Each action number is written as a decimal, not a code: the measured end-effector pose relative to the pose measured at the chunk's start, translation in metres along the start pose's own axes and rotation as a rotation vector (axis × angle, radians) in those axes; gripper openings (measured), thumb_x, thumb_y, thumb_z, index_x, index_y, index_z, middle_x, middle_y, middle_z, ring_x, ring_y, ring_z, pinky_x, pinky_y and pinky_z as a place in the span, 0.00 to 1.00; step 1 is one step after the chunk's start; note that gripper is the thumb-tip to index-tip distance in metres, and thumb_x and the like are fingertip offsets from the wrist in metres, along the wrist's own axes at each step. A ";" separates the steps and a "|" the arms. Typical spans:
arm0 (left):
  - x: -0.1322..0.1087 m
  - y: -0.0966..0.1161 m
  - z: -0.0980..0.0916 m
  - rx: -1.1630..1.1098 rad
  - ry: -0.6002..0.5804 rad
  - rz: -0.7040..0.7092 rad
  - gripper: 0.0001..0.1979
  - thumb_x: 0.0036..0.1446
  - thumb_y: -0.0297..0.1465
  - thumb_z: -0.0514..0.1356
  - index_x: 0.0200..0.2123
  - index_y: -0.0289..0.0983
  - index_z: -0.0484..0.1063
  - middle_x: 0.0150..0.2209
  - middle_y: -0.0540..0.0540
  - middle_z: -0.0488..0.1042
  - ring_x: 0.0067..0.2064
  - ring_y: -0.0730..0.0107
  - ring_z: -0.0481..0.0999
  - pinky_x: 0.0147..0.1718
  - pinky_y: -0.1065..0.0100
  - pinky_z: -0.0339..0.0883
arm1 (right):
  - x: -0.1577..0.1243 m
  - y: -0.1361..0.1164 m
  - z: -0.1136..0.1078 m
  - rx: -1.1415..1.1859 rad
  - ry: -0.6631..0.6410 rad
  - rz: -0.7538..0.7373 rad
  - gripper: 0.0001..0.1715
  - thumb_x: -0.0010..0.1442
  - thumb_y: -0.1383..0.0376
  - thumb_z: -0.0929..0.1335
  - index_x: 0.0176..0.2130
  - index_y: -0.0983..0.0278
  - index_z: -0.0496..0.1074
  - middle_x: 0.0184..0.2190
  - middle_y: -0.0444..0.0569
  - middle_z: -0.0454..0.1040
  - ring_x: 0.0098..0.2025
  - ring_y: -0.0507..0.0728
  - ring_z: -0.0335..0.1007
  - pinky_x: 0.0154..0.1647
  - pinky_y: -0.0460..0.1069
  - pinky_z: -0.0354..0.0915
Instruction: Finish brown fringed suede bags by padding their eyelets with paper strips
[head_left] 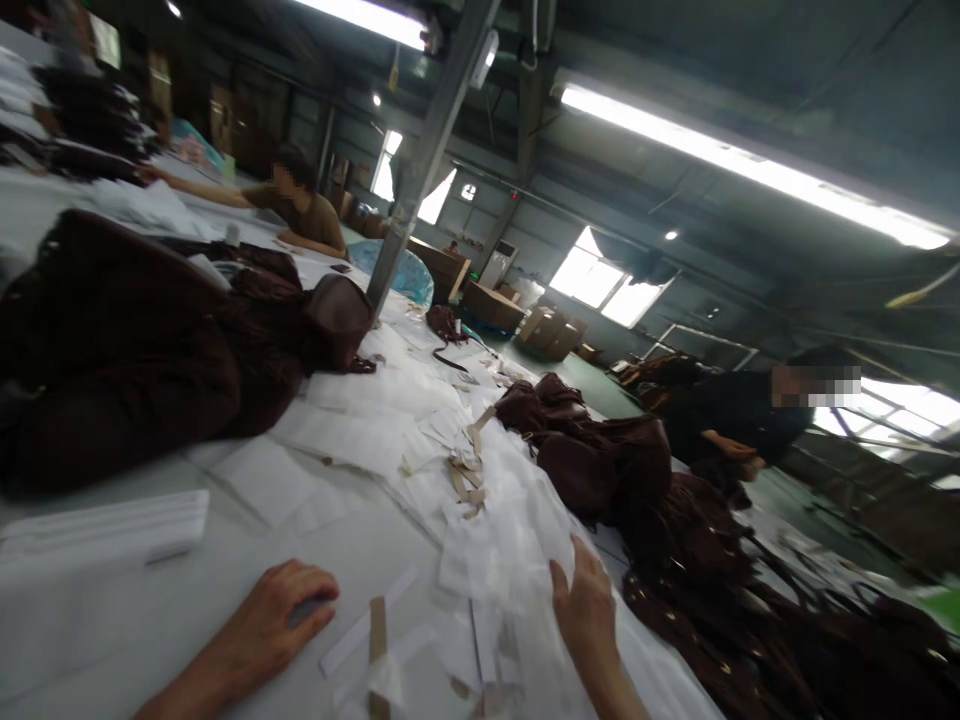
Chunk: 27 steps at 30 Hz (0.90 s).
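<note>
My left hand [281, 615] is low over the white tabletop, its fingers curled towards the thumb. A small grey patch shows between them; I cannot make out what it is. My right hand [589, 605] is open, thumb apart from the fingers, at the edge of a spread of thin white packing sheets [480, 550]. Nothing shows in its grasp. Between the hands lie a tan paper strip [377, 630] and some white strips. A folded white stack [105, 525] lies left of my left hand.
Dark brown bags are heaped on the left [150, 340] and along the right [615, 460]. Tan paper scraps [466, 475] litter the middle. A slanted metal post [420, 170] rises beyond. One person [304, 210] reaches across at far left; another [739, 420] stands at right. Cartons [551, 332] stand behind.
</note>
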<state>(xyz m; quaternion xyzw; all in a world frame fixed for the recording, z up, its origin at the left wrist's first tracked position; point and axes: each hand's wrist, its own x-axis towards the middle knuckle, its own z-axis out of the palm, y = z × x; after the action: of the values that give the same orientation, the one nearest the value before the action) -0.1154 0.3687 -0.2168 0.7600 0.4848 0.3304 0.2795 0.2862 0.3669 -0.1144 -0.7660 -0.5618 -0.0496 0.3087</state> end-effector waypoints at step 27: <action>0.017 -0.005 -0.005 -0.166 -0.038 -0.042 0.07 0.48 0.28 0.61 0.34 0.39 0.76 0.36 0.46 0.79 0.42 0.61 0.74 0.47 0.63 0.62 | 0.046 -0.296 0.224 0.108 -0.576 -0.334 0.26 0.44 0.66 0.74 0.45 0.64 0.71 0.38 0.56 0.76 0.47 0.67 0.69 0.49 0.62 0.57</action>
<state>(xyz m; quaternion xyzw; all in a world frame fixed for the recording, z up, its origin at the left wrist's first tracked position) -0.1167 0.3872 -0.2132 0.7300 0.4663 0.3489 0.3577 -0.0215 0.5765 -0.1518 -0.6285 -0.7455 0.1486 0.1650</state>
